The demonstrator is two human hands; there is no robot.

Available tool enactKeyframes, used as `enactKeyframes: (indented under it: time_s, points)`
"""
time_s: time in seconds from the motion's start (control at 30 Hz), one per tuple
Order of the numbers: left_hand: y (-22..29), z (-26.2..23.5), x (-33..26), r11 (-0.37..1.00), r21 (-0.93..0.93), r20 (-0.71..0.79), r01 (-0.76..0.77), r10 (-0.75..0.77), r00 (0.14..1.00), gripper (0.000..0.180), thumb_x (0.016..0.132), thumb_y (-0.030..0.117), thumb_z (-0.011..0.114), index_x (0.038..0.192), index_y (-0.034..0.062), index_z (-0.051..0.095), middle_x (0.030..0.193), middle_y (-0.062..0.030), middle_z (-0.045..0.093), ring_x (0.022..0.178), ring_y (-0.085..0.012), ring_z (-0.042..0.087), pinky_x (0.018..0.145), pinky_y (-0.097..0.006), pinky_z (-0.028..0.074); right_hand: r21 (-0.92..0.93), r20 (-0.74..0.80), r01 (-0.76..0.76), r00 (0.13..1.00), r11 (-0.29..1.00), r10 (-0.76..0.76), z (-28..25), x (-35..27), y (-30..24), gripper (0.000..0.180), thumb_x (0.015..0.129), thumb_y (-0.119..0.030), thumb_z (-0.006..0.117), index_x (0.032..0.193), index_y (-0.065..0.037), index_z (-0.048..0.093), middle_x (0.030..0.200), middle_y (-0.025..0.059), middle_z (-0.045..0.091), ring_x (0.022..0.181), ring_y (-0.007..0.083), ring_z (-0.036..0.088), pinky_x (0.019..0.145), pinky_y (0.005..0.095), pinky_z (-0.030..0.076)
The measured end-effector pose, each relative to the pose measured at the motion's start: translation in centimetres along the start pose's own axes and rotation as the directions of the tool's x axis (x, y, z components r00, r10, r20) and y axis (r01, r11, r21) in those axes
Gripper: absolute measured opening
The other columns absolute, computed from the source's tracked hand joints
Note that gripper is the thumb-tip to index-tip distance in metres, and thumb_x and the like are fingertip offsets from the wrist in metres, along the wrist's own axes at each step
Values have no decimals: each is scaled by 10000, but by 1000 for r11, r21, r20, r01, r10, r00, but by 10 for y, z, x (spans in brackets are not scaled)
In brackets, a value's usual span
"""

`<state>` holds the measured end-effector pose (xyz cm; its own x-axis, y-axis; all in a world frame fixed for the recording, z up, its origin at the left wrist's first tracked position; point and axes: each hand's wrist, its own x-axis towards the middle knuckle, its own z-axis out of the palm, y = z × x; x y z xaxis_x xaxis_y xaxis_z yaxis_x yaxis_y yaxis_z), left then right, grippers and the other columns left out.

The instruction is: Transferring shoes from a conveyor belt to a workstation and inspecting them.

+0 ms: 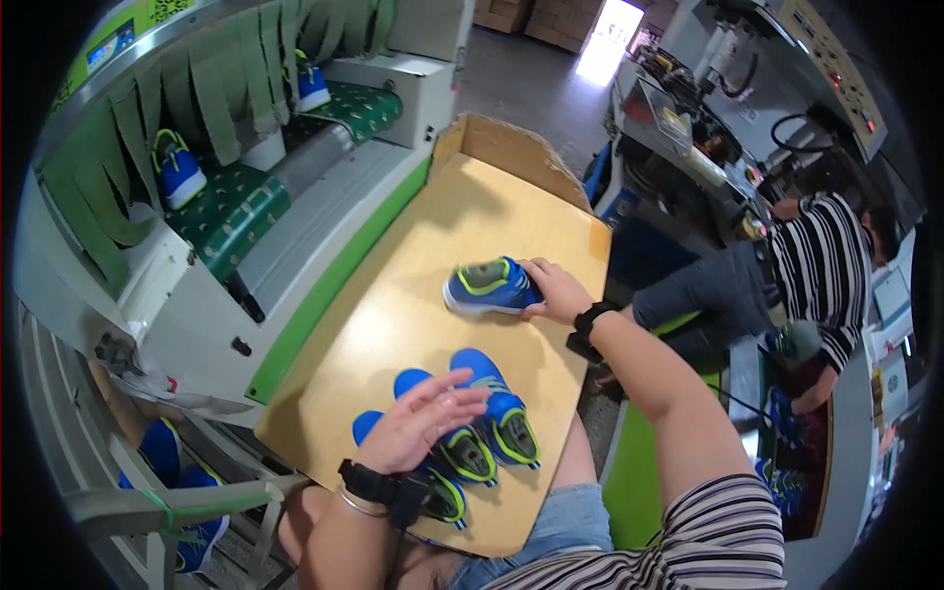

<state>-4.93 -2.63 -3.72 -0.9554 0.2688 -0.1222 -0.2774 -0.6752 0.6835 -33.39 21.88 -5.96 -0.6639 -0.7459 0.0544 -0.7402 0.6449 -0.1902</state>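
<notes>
Right hand (557,290) grips the heel of a blue shoe (489,286) lying far on the wooden table (462,211). Left hand (418,425), fingers spread wide, rests over three near shoes (492,418), holding none

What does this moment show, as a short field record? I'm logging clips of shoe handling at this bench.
surface: wooden table beside a conveyor
left hand: open, fingers spread over three blue shoes lined up side by side
right hand: resting on the heel of a single blue shoe farther up the table
conveyor: carries two more blue shoes under green strip curtains
nearby: seated person in striped top at right
</notes>
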Motion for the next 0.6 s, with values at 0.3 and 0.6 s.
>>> enactKeyframes:
  time_s: [0.3, 0.6]
  points:
    - [-1, -4, -4, 997, 26, -18, -69, 69, 997, 474, 1013, 176, 512, 1441, 4, 402, 1347, -234, 557, 1202, -301, 593, 1042, -398, 465, 799, 127, -355, 888, 485, 442, -12, -117, -16, 492, 982, -287, 597, 1372, 4, 527, 1338, 136, 578, 1241, 198, 525, 1077, 322, 377]
    - [-11, -1, 1, 988, 120, -27, -99, 103, 994, 538, 1017, 229, 474, 1489, 18, 323, 1388, -263, 500, 1205, -297, 567, 1038, -373, 464, 632, 57, -421, 863, 651, 502, -11, -189, -137, 755, 831, -208, 731, 1473, -74, 358, 1370, 260, 510, 1239, 386, 540, 1034, 413, 447]
